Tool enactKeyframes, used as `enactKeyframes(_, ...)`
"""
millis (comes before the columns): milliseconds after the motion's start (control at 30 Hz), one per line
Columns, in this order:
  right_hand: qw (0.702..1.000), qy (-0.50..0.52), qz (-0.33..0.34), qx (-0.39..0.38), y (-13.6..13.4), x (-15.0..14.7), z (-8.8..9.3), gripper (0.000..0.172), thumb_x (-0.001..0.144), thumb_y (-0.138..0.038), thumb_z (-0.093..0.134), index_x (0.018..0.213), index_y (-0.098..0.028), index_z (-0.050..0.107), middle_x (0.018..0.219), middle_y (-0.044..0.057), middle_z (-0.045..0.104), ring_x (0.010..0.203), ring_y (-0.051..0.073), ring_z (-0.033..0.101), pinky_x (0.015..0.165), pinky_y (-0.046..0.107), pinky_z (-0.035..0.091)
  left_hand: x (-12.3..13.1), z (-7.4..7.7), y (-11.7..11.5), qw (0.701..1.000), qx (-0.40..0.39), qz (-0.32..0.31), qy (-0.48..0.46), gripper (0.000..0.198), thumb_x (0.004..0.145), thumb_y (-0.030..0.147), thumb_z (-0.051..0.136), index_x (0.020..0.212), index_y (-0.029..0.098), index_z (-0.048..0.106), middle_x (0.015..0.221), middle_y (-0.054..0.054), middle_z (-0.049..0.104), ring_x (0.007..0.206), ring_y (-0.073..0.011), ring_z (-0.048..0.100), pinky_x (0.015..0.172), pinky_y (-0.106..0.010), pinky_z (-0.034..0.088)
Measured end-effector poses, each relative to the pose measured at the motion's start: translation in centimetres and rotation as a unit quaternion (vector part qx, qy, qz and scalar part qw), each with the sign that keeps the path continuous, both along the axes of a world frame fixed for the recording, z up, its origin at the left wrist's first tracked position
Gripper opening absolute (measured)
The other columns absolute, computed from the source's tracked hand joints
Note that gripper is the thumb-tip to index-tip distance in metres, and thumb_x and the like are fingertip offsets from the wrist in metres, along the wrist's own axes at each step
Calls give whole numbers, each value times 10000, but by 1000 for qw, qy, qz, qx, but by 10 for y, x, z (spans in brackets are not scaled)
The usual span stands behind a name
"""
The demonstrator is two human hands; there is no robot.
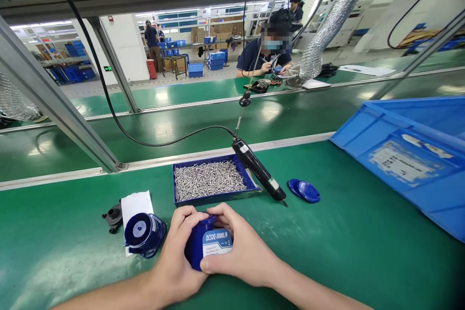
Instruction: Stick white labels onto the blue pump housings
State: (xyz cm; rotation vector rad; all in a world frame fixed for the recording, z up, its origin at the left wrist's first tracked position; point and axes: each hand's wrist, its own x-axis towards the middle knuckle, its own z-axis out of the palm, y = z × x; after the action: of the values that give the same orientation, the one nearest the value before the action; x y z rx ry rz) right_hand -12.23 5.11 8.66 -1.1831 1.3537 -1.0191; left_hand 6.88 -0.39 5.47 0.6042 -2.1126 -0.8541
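Observation:
Both my hands wrap a dark blue cylindrical part [209,244] with a white label, held on the green bench. My left hand [178,256] grips its left side with fingers curled over the top. On the right side my right hand [241,249] closes round it, thumb under the label. A second blue part [143,233] lies on its side to the left, on a white paper [134,203]. Just beyond my hands sits a blue tray of silver screws [209,180]. A black electric screwdriver [258,169] hangs on a cable by the tray's right edge.
A blue round lid [303,190] lies right of the screwdriver. A small black piece [113,216] sits at far left. A large blue bin [407,155] fills the right side. Across the green conveyor, another person [269,55] works at a bench beside a silver duct hose [323,34].

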Motion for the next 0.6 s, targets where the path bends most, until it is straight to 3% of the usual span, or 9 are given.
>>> enactKeyframes(133, 996, -86, -5, 17, -11, -6, 1, 675, 537, -339, 990, 1044, -202, 565, 1031, 53, 724, 1002, 259, 674, 935, 415, 537, 2, -2, 4, 998, -61, 10, -28, 668, 859, 145, 712, 1461, 298, 467, 1335, -101, 447, 1275, -243, 509, 1083, -420, 506)
enactKeyframes(233, 994, -108, 6, 18, -14, -7, 0, 650, 571, -386, 996, 1042, -187, 595, 1007, 58, 736, 981, 252, 688, 930, 408, 542, 2, -2, 5, 996, -88, 9, -30, 667, 867, 141, 705, 1470, 290, 464, 1324, -107, 456, 1268, -251, 507, 1072, -425, 509)
enactKeyframes(400, 1000, -9, 0, -28, -5, 0, 3, 541, 740, -418, 868, 1138, -215, 563, 1151, 71, 688, 1083, 266, 665, 976, 439, 532, 2, -1, 3, 999, -42, 15, -26, 676, 844, 151, 721, 1448, 304, 460, 1332, -113, 449, 1268, -269, 527, 1061, -454, 523)
enactKeyframes(467, 998, 69, 9, -11, 1, 2, 9, 595, 738, -411, 861, 1212, -238, 546, 1212, 76, 660, 1109, 284, 646, 968, 456, 530, 2, 0, 2, 999, -31, 16, -24, 675, 833, 160, 720, 1437, 314, 461, 1329, -106, 447, 1254, -264, 545, 1046, -450, 538)
enactKeyframes(600, 985, 169, 26, 2, 9, 1, 16, 863, 629, -368, 947, 1355, -249, 495, 1281, 100, 629, 1165, 326, 615, 983, 481, 526, 3, 0, 1, 998, -50, 17, -28, 692, 790, 207, 735, 1415, 341, 468, 1334, -96, 466, 1246, -286, 590, 1019, -483, 582)
